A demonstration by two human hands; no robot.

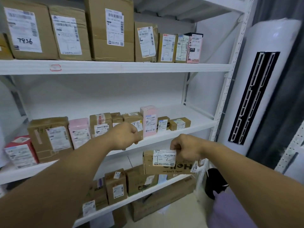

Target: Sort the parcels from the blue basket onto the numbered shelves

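Step in hand: placing. One parcel [148, 165] is out and up at the rack; not yet set down.

Right grip [185, 148]: fingers and thumb pinched on the parcel's upper edge, at the top right corner of its label [164, 157]. The parcel hangs in the air just below the front lip of the middle shelf [194, 116], toward that shelf's right end, touching no board.

Left grip [125, 135]: fingers curled into a fist, back of the hand to the camera, in front of the middle shelf's lip near its centre. Cannot tell whether it holds anything; the palm is hidden.

Parcel: small flat brown carton, dark print on the face reading upside down. White label with barcode lines and a handwritten pen mark, perhaps "1-2", not sure.

Next move (judgement): read the mark, match it to a shelf number, then lift or lower. If it belongs on the middle shelf, it must rise over the lip and go in label outward, beside the small brown box [180, 123] that ends the row there. One-handed top pinch is light; the carton could swing.
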